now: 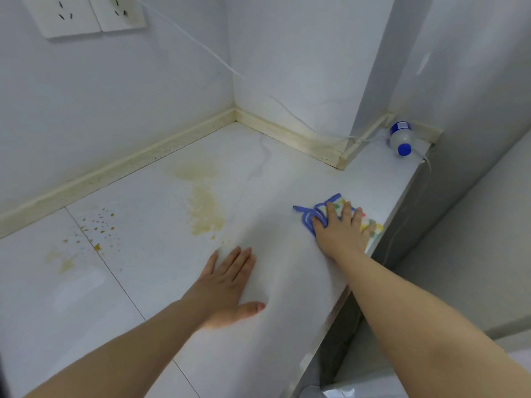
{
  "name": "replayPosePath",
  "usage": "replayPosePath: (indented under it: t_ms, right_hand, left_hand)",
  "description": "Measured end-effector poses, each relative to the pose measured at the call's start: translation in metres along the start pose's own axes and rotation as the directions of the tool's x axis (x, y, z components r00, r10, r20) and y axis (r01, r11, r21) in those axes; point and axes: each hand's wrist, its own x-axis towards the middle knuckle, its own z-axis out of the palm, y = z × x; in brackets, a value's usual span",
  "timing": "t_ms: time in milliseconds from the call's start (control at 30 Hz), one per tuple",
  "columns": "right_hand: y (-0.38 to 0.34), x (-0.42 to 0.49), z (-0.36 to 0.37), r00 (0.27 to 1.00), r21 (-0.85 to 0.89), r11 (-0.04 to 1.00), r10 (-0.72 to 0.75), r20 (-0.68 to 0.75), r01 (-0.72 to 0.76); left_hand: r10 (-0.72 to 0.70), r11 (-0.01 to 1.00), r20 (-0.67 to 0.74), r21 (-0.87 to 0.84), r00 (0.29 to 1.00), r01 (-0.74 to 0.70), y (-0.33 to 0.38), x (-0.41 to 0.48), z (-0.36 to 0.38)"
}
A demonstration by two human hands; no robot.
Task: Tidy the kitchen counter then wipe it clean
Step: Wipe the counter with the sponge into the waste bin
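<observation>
A white tiled counter (161, 282) fills the view, with a yellowish smear (205, 209) in the middle and orange-brown spatter (94, 234) further left. My right hand (342, 234) presses flat, fingers spread, on a colourful blue-edged cloth (319, 214) near the counter's right edge. My left hand (227, 288) rests flat on the bare counter, fingers straight, just below the smear.
A small plastic bottle with a blue cap (402, 139) lies on the narrow ledge at the back right. A white cable (207, 50) runs from the wall sockets (86, 15) down to that corner. The counter drops off along its right edge (359, 282).
</observation>
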Motion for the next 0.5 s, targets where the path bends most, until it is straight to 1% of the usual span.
replayPosePath:
  t_ms: [33, 67, 100, 133, 200, 233, 267, 300, 333, 400, 433, 467, 500]
  right_hand:
    - [-0.006, -0.002, 0.002, 1.000, -0.011, 1.000, 0.008, -0.009, -0.009]
    - [-0.015, -0.009, 0.008, 0.999, -0.037, 0.998, -0.041, -0.022, 0.041]
    - [-0.027, -0.021, 0.015, 0.991, -0.059, 0.990, -0.133, -0.028, 0.132]
    - [-0.036, -0.036, 0.022, 0.968, -0.085, 0.965, -0.251, -0.028, 0.247]
    - [-0.043, -0.058, 0.032, 0.895, -0.126, 0.887, -0.445, 0.021, 0.444]
    - [-0.037, -0.061, 0.033, 0.871, -0.142, 0.859, -0.490, 0.048, 0.491]
    - [-0.031, -0.054, 0.027, 0.862, -0.158, 0.848, -0.504, 0.052, 0.505]
    - [-0.021, -0.044, 0.022, 0.884, -0.157, 0.871, -0.465, 0.049, 0.466]
    - [-0.015, -0.033, 0.016, 0.918, -0.143, 0.907, -0.393, 0.045, 0.395]
    - [-0.006, -0.019, 0.007, 0.979, -0.110, 0.973, -0.202, 0.006, 0.201]
    - [-0.014, -0.019, 0.006, 0.989, -0.106, 0.983, -0.150, 0.002, 0.149]
    - [-0.027, -0.024, 0.010, 0.991, -0.126, 0.983, -0.136, 0.001, 0.135]
    - [-0.045, -0.035, 0.017, 0.984, -0.153, 0.972, -0.178, 0.002, 0.176]
  left_hand:
    - [0.002, 1.000, -0.005, 0.001, 1.000, -0.002, -0.001, 0.000, 0.000]
    - [0.001, 1.000, -0.009, 0.005, 1.000, -0.001, 0.000, 0.001, 0.000]
    - [0.001, 1.000, -0.012, 0.022, 1.000, 0.000, -0.001, 0.003, 0.001]
    - [0.003, 1.000, -0.014, 0.028, 1.000, -0.002, -0.002, 0.004, 0.002]
    - [0.013, 1.000, -0.036, -0.001, 0.999, -0.013, -0.003, 0.001, 0.000]
    - [0.020, 1.000, -0.065, -0.012, 0.998, -0.020, -0.004, -0.001, 0.004]
    - [0.022, 1.000, -0.177, 0.003, 0.984, -0.021, -0.007, -0.005, 0.007]
    - [0.026, 0.999, -0.261, 0.027, 0.965, -0.020, -0.009, -0.010, 0.008]
    - [-0.035, 0.999, -0.291, 0.003, 0.956, 0.037, -0.013, -0.020, 0.006]
    - [-0.154, 0.984, -0.339, -0.135, 0.928, 0.114, -0.023, -0.033, 0.009]
    - [-0.250, 0.959, -0.295, -0.206, 0.922, 0.194, -0.030, -0.043, 0.013]
    - [-0.329, 0.930, -0.236, -0.247, 0.915, 0.271, -0.038, -0.050, 0.015]
    - [-0.379, 0.914, -0.210, -0.240, 0.901, 0.328, -0.046, -0.053, 0.014]
